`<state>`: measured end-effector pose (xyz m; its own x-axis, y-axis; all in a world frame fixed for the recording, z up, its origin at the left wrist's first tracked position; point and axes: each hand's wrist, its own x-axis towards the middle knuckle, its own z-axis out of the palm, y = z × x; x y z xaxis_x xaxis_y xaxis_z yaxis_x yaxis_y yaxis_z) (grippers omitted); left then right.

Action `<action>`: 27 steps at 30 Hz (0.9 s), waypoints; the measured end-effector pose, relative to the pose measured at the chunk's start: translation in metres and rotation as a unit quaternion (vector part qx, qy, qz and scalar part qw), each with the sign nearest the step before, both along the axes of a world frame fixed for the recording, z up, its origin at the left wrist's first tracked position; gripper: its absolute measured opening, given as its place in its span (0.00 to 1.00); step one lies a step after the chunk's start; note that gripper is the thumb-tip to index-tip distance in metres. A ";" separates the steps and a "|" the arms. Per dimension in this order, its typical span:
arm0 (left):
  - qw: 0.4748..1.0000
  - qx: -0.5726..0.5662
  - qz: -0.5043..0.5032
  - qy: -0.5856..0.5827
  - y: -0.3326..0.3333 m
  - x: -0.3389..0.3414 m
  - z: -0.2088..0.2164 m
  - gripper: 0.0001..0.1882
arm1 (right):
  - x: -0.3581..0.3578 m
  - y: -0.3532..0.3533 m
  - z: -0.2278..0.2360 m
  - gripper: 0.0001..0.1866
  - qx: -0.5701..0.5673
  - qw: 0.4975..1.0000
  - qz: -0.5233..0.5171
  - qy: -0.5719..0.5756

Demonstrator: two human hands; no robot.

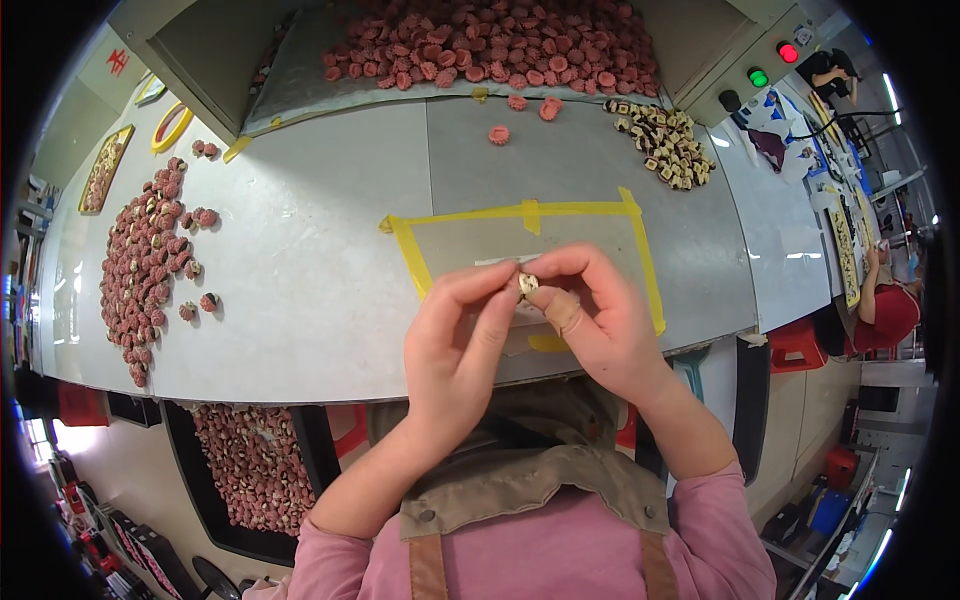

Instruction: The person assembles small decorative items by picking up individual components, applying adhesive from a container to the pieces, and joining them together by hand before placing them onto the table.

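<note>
Between the fingertips of both hands is a small cream-and-dark piece [528, 285], held above the tabletop. My left hand [450, 335] pinches it from the left with thumb and forefinger. From the right, my right hand [605, 325] closes thumb and forefinger on the same piece. Fingers partly cover it, so its underside is hidden. Beneath the hands, yellow tape [460, 213] frames a patch of the table. A heap of similar cream-and-dark pieces [675, 150] lies at the far right. Pink ridged cups [490, 50] are piled at the back, with a stray pink cup [498, 135] nearer.
Pink cups with pale fillings [140, 270] cover the left of the grey table [300, 290]. Below the front edge sits a black crate [190, 455] of similar pieces. A metal housing [205, 70] flanks the back. At far right works another person in red [885, 315].
</note>
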<state>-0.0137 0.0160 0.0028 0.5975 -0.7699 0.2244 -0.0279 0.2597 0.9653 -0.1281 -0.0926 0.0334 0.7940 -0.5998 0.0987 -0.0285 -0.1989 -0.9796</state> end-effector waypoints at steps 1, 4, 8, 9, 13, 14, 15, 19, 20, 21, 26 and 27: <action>0.997 -0.023 0.012 -0.068 0.000 -0.001 -0.004 0.11 | -0.002 0.001 -0.005 0.11 0.000 1.000 -0.002 0.000; 0.997 0.021 -0.038 0.068 -0.002 -0.005 0.006 0.11 | -0.008 0.000 -0.017 0.11 -0.158 0.987 -0.021 -0.038; 0.989 0.036 -0.093 0.111 -0.005 0.000 0.006 0.13 | -0.015 -0.007 -0.017 0.13 -0.324 0.945 -0.038 -0.027; 0.985 0.045 -0.110 0.124 -0.005 0.000 0.008 0.15 | -0.016 -0.009 -0.014 0.14 -0.310 0.950 -0.032 -0.025; 0.979 0.051 -0.142 0.140 -0.008 -0.001 0.009 0.24 | -0.024 -0.014 -0.019 0.16 -0.275 0.960 -0.004 -0.046; 0.978 0.053 -0.143 0.140 -0.009 -0.004 0.008 0.24 | -0.028 -0.015 -0.024 0.16 -0.247 0.968 0.009 -0.044; 0.979 0.046 -0.146 0.137 -0.011 -0.008 0.006 0.27 | -0.031 -0.017 -0.028 0.17 -0.219 0.975 0.023 -0.043; 0.994 0.015 -0.096 -0.051 -0.020 -0.021 -0.015 0.31 | -0.031 -0.028 -0.040 0.16 -0.320 0.946 0.008 -0.049; 0.994 0.018 -0.096 -0.052 -0.023 -0.022 -0.018 0.31 | -0.032 -0.028 -0.043 0.19 -0.338 0.940 0.000 -0.045; 0.992 0.035 -0.094 -0.078 -0.026 -0.022 -0.019 0.31 | -0.032 -0.029 -0.045 0.21 -0.356 0.933 -0.009 -0.041; 0.988 0.052 -0.095 -0.107 -0.024 -0.025 -0.008 0.27 | -0.035 -0.023 -0.035 0.20 -0.391 0.919 -0.040 -0.037; 0.990 0.065 -0.096 -0.077 -0.022 -0.026 -0.004 0.27 | -0.038 -0.023 -0.032 0.18 -0.391 0.919 -0.040 -0.035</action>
<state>-0.0399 -0.0055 -0.0007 0.4044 -0.8941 0.1924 -0.1401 0.1473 0.9791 -0.1658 -0.1151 0.0013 0.7263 -0.3795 0.5731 -0.0163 -0.8431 -0.5375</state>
